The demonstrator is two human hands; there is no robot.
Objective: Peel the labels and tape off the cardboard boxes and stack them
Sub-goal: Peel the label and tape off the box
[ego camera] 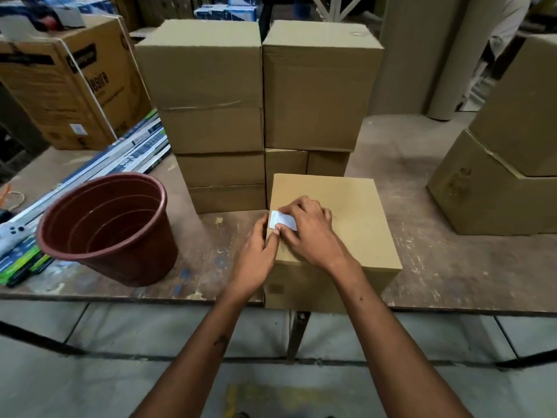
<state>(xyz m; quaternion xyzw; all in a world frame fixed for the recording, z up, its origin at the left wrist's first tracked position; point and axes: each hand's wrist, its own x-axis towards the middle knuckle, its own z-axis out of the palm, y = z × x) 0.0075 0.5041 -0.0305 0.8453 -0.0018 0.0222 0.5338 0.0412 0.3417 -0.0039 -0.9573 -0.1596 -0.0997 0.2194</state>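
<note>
A plain cardboard box (355, 224) stands at the table's front edge. A small white label (281, 220) sits near the top's left edge. My right hand (310, 233) lies over the box top, its thumb and fingers pinching the label. My left hand (256, 254) grips the box's left edge, thumb on top beside the label. Behind it two stacks of plain boxes rise, a left stack (208, 116) and a right stack (316, 86).
A brown plastic bucket (111, 227) stands tilted at the left. Long flat packages (90, 170) and a printed carton (69, 86) lie beyond it. More cardboard boxes (497, 182) are stacked at the right. The worn table top (437, 260) ends just below the box.
</note>
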